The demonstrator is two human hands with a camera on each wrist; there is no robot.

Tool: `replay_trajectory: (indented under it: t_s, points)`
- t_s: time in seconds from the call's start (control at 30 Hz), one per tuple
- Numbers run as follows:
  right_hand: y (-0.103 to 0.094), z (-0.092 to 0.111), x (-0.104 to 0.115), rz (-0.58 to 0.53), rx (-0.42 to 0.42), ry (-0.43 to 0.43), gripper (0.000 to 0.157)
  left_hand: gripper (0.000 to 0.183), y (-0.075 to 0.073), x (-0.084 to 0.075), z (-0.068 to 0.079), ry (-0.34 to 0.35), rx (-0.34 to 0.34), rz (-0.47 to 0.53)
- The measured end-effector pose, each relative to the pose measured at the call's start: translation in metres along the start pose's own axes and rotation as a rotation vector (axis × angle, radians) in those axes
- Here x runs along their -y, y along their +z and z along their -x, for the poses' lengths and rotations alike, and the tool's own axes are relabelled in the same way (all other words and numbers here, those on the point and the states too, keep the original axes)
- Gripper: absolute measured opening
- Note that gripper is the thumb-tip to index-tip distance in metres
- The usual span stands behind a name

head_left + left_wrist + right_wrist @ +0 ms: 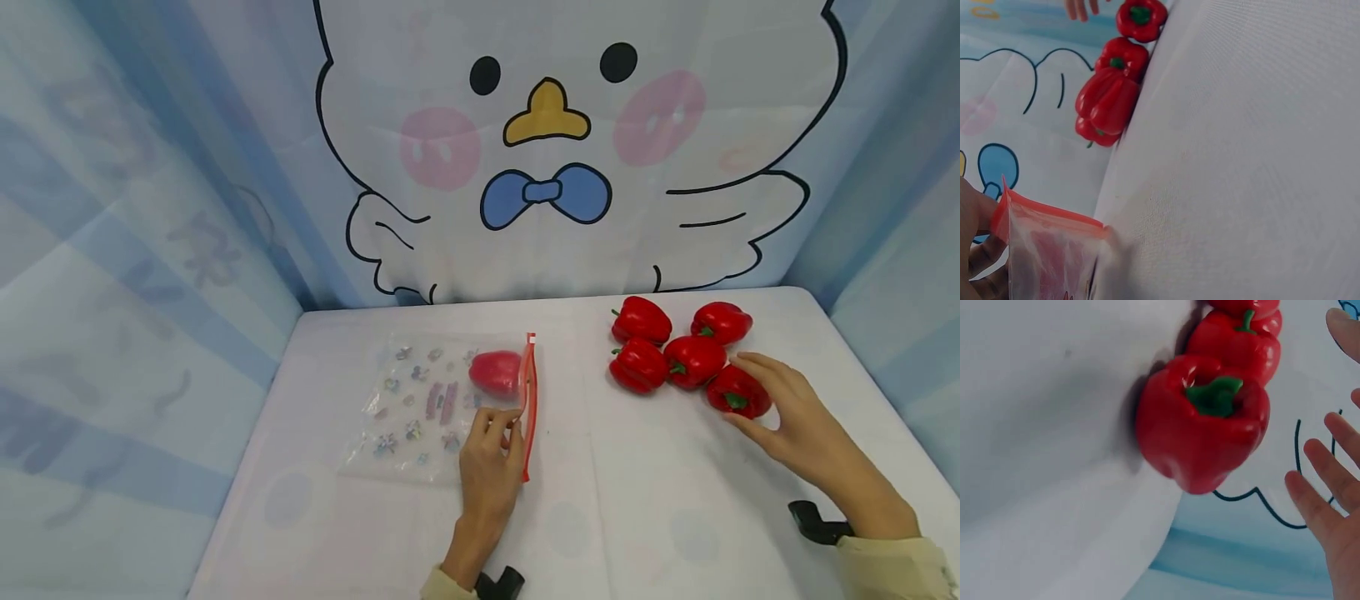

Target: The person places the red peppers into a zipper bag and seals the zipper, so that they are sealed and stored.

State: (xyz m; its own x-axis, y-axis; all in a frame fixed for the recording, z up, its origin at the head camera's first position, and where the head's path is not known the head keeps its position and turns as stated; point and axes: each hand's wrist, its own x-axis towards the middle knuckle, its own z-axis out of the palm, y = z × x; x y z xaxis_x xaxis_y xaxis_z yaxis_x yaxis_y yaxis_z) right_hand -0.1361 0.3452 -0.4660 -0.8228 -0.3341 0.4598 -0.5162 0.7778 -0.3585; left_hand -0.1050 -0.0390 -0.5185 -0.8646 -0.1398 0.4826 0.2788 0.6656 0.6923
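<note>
We are judging the work at an early stage — one red item (497, 372), apparently a pepper, is lying inside the bag (405, 408); five peppers (697, 357) are sitting outside on the table (600, 517), awaiting packing in our view. We are noting the left hand (491, 471) pinching the bag's red-edged mouth (531, 400). The right hand (798, 421) is holding its fingers spread about the nearest pepper (738, 387) — we are not confirming contact.

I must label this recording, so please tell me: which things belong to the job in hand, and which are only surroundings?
Belonging to the job:
clear zip bag, left hand holding it near the red edge
reddish thing inside the bag
five red peppers, right hand beside one

Only surroundings:
white table
printed backdrop
</note>
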Motion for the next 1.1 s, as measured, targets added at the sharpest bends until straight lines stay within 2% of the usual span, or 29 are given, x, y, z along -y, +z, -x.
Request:
replay_trajectory:
  t_s: [0.1, 0.3, 0.53, 0.83, 1.1]
  points:
    - [-0.006, -0.001, -0.009, 0.048, 0.054, -0.015, 0.101, 0.015, 0.001, 0.001, 0.0, 0.006, -0.011, 0.004]
    - [-0.016, 0.0, -0.024, 0.15, 0.2, 0.039, 0.1, 0.016, 0.0, 0.001, 0.001, 0.003, -0.01, 0.015]
    - [-0.015, -0.002, -0.037, 0.233, 0.306, 0.018, 0.106, 0.016, -0.002, 0.0, 0.001, -0.011, -0.005, 0.003]
    - [-0.013, -0.006, -0.048, 0.296, 0.292, -0.109, 0.099, 0.017, -0.001, 0.002, 0.0, -0.001, -0.02, -0.005]
    - [-0.008, -0.006, -0.053, 0.309, 0.338, -0.08, 0.097, 0.016, -0.002, 0.002, 0.001, -0.014, -0.011, 0.002]
